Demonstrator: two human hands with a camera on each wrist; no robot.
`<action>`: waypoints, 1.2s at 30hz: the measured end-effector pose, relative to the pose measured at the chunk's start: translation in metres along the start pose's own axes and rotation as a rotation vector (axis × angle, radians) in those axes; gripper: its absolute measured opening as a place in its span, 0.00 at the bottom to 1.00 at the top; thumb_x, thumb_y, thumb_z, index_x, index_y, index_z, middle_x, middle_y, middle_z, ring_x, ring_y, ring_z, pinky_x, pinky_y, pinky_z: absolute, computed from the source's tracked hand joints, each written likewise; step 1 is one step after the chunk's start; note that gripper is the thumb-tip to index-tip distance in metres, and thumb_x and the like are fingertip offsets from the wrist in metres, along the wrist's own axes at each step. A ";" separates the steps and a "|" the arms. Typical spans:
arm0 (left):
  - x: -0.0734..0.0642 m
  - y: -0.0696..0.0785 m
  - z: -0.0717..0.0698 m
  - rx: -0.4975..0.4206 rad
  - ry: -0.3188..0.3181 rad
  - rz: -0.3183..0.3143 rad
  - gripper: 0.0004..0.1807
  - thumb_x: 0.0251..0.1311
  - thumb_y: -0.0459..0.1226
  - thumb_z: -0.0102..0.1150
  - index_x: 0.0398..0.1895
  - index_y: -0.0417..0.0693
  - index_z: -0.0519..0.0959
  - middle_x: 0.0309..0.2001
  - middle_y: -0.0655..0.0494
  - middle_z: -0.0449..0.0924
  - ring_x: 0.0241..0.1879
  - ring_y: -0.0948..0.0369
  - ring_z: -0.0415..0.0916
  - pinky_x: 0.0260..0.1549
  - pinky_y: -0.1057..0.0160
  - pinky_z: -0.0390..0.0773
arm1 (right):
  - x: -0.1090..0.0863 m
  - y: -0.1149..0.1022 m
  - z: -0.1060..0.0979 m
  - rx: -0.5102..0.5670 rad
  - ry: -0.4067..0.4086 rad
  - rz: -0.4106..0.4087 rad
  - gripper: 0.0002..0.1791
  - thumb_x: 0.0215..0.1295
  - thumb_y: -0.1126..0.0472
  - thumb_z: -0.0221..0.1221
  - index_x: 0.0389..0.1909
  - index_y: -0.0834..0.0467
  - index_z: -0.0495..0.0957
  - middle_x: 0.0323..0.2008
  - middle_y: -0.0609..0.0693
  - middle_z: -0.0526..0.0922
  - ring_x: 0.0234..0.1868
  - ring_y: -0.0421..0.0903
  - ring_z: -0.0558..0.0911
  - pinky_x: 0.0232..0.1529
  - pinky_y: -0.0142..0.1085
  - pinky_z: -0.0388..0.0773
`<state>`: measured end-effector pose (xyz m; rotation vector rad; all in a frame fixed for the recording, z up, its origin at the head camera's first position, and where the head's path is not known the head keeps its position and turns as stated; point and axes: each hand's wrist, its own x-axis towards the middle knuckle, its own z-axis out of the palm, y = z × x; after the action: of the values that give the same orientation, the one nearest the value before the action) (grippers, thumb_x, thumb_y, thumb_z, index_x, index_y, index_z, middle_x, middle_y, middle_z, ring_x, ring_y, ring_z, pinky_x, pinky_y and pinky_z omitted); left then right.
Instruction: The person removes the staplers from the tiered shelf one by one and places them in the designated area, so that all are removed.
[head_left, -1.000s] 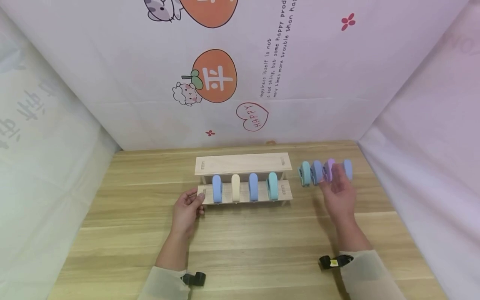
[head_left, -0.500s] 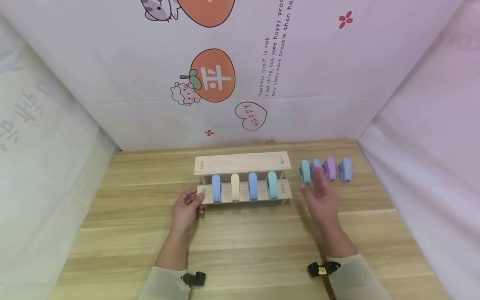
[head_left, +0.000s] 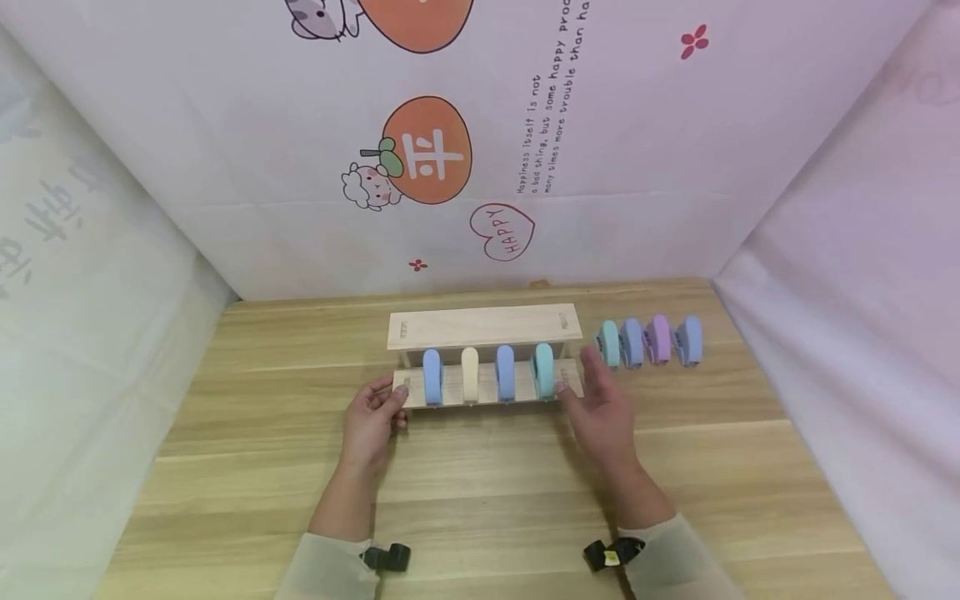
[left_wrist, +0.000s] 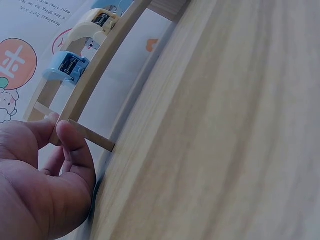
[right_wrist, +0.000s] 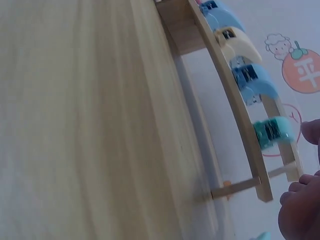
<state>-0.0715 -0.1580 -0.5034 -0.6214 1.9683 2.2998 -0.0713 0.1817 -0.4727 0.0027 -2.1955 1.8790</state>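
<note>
A two-step wooden rack stands on the table, its upper board (head_left: pixel 483 327) bare. On the lower board (head_left: pixel 488 385), a blue (head_left: pixel 432 377), a cream (head_left: pixel 470 376), another blue (head_left: pixel 506 374) and a teal (head_left: pixel 544 372) small hole-punch-like tool stand in a row, with rounded levers and dark metal inside. My left hand (head_left: pixel 369 429) pinches the lower board's left end between thumb and fingers, seen close in the left wrist view. At the right end, my right hand (head_left: pixel 606 421) has its fingers extended and holds nothing; the right wrist view shows its fingers (right_wrist: pixel 300 192) beside the board's end.
Right of the rack, a teal (head_left: pixel 609 344), a blue (head_left: pixel 632 342), a purple (head_left: pixel 658 339) and another blue (head_left: pixel 688 341) tool of the same kind stand on the wooden table (head_left: pixel 480 500). A printed white cloth (head_left: pixel 615 125) hangs behind the table.
My right hand has moved left from over the tools on the table to the rack's right end, uncovering those tools. My left hand keeps its hold on the board.
</note>
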 end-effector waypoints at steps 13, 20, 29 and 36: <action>0.002 0.002 -0.002 0.001 -0.003 0.006 0.22 0.69 0.38 0.67 0.64 0.48 0.74 0.49 0.47 0.80 0.35 0.58 0.77 0.32 0.66 0.85 | -0.005 -0.001 0.032 -0.247 -0.061 -0.120 0.42 0.66 0.63 0.70 0.78 0.60 0.62 0.77 0.54 0.63 0.76 0.52 0.65 0.71 0.39 0.68; 0.002 -0.001 -0.003 -0.010 0.003 -0.009 0.24 0.68 0.38 0.68 0.64 0.47 0.74 0.49 0.46 0.79 0.36 0.58 0.76 0.32 0.67 0.85 | -0.006 -0.002 0.038 -0.417 -0.061 -0.077 0.41 0.68 0.61 0.68 0.78 0.59 0.62 0.74 0.56 0.67 0.74 0.53 0.68 0.72 0.49 0.69; -0.006 -0.006 -0.004 0.003 0.017 -0.033 0.24 0.68 0.38 0.68 0.64 0.46 0.74 0.49 0.46 0.80 0.37 0.57 0.76 0.31 0.67 0.84 | -0.013 -0.001 0.038 -0.448 -0.055 -0.031 0.38 0.68 0.64 0.67 0.77 0.60 0.64 0.73 0.59 0.69 0.73 0.57 0.70 0.72 0.52 0.69; -0.006 0.001 -0.002 0.005 0.009 -0.008 0.24 0.68 0.38 0.68 0.64 0.46 0.74 0.47 0.47 0.80 0.36 0.57 0.76 0.31 0.66 0.84 | -0.010 -0.004 0.038 -0.437 -0.038 -0.033 0.37 0.69 0.66 0.65 0.77 0.58 0.64 0.73 0.59 0.70 0.72 0.59 0.71 0.71 0.54 0.70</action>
<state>-0.0659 -0.1588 -0.5010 -0.6395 1.9717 2.2906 -0.0678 0.1421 -0.4757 -0.0059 -2.5661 1.3567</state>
